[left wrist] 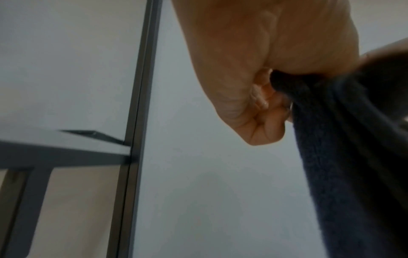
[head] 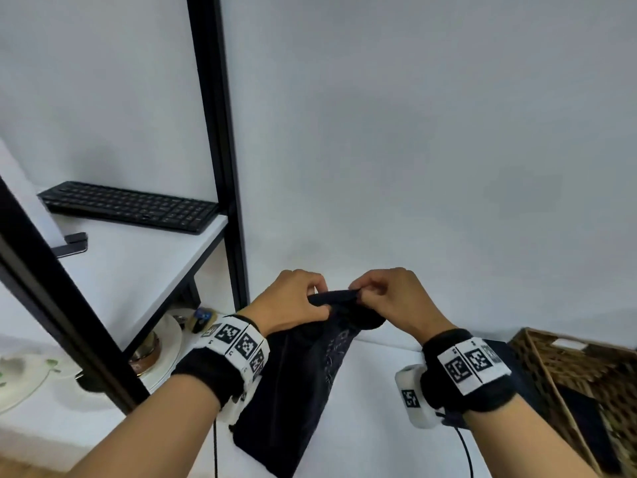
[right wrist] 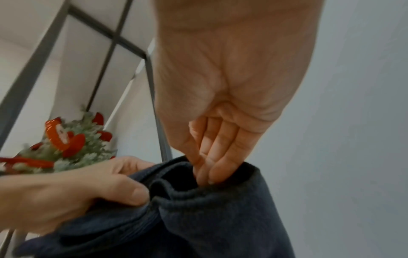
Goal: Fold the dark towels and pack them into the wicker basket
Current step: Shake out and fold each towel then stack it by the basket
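A dark navy towel (head: 296, 384) hangs in the air in front of me, held up by its top edge. My left hand (head: 300, 301) pinches that edge on the left, and my right hand (head: 382, 294) pinches it close beside, on the right. In the left wrist view the towel (left wrist: 344, 157) drops from the curled fingers of the left hand (left wrist: 271, 97). In the right wrist view the right hand (right wrist: 209, 167) has its fingertips tucked into a fold of the towel (right wrist: 198, 218). The wicker basket (head: 537, 367) stands at the lower right with dark cloth inside.
A black-framed shelf unit (head: 220, 160) stands on the left with a black keyboard (head: 131, 207) on its white shelf. White plates (head: 165, 343) sit below it. A red and green ornament (right wrist: 66, 141) shows in the right wrist view. A plain white wall fills the background.
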Demonstrator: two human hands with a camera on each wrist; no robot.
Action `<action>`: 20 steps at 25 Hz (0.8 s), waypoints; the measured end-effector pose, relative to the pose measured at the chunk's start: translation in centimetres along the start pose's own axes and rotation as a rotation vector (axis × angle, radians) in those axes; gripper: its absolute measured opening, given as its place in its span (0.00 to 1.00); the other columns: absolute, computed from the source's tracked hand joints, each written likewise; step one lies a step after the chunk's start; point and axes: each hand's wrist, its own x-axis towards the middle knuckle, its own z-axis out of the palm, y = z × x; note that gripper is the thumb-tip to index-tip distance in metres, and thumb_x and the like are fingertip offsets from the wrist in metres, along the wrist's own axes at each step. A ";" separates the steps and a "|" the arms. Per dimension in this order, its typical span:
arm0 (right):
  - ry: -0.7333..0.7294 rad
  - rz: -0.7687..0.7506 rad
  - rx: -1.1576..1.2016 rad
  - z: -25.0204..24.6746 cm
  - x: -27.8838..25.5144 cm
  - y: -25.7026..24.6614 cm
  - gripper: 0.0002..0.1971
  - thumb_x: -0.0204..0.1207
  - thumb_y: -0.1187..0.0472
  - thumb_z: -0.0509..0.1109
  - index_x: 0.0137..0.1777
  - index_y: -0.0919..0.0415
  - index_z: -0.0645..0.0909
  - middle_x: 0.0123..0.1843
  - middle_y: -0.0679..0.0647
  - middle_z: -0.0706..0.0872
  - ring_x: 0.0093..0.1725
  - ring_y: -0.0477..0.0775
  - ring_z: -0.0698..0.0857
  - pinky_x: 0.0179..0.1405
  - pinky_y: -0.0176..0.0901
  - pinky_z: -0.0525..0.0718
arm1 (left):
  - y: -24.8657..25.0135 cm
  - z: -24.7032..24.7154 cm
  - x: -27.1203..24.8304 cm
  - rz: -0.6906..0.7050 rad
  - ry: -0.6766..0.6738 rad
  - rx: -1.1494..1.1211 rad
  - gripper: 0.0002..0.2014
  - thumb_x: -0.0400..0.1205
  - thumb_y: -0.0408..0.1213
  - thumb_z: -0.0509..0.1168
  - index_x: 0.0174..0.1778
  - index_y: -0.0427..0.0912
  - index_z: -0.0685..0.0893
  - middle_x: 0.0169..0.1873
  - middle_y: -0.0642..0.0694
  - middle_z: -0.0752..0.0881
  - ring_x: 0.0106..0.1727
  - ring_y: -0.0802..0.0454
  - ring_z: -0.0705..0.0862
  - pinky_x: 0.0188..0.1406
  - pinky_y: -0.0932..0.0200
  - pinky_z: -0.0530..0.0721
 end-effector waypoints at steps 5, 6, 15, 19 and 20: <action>0.123 -0.139 -0.332 -3.1 -0.6 -0.8 0.04 0.78 0.57 0.68 0.45 0.52 0.85 0.41 0.45 0.87 0.42 0.48 0.84 0.44 0.39 0.78 | 2.6 -0.6 1.2 0.069 0.057 -0.038 0.06 0.79 0.41 0.66 0.39 0.48 0.87 0.33 0.53 0.87 0.35 0.59 0.83 0.35 0.68 0.77; 0.176 -0.152 -0.350 -3.7 -0.6 -0.6 0.05 0.79 0.54 0.67 0.43 0.53 0.82 0.42 0.46 0.83 0.42 0.49 0.82 0.43 0.40 0.76 | 3.2 -0.7 1.5 0.066 0.096 -0.124 0.06 0.80 0.42 0.67 0.41 0.49 0.88 0.35 0.55 0.89 0.38 0.60 0.85 0.37 0.70 0.79; 0.343 -0.053 -0.077 -7.6 -0.7 -0.1 0.08 0.82 0.56 0.62 0.43 0.57 0.74 0.35 0.54 0.83 0.33 0.51 0.77 0.33 0.40 0.73 | 8.8 -1.3 5.3 0.198 0.229 -0.125 0.09 0.81 0.40 0.65 0.39 0.46 0.89 0.31 0.57 0.87 0.33 0.61 0.82 0.34 0.72 0.75; 0.289 -0.106 -0.116 -8.6 -0.5 0.5 0.01 0.81 0.58 0.64 0.50 0.52 0.75 0.37 0.50 0.83 0.36 0.49 0.81 0.34 0.35 0.75 | 10.0 -0.1 6.5 0.225 0.300 -0.045 0.10 0.86 0.39 0.57 0.44 0.41 0.80 0.31 0.52 0.80 0.33 0.57 0.75 0.32 0.64 0.70; 0.239 -0.103 -0.169 -8.7 -0.3 1.0 0.02 0.81 0.59 0.65 0.50 0.50 0.75 0.39 0.50 0.82 0.38 0.50 0.81 0.36 0.35 0.75 | 10.3 0.0 6.8 0.233 0.313 -0.061 0.10 0.87 0.39 0.56 0.45 0.40 0.79 0.33 0.52 0.80 0.34 0.57 0.75 0.32 0.66 0.70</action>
